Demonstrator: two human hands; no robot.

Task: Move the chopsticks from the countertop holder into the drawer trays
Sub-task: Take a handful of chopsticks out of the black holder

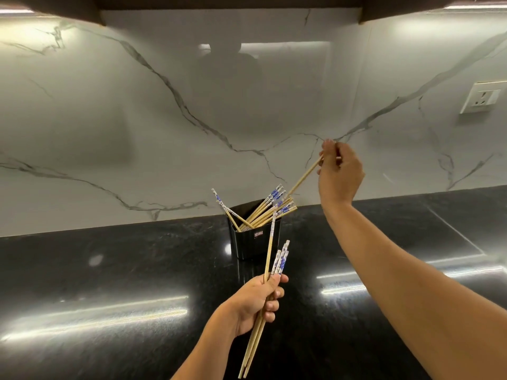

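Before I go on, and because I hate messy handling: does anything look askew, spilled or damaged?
Nothing is spilled or broken. The chopsticks in the black holder fan out untidily, one leaning left against the rest. The bundle in the left hand is uneven, one stick poking above the others.

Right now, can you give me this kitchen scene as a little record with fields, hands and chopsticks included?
Left hand: grips a bundle of chopsticks, patterned ends up
Right hand: pinches a single chopstick by its upper end, above the holder
Holder: black, upright on the dark countertop, with leaning chopsticks inside
Drawer: not in view
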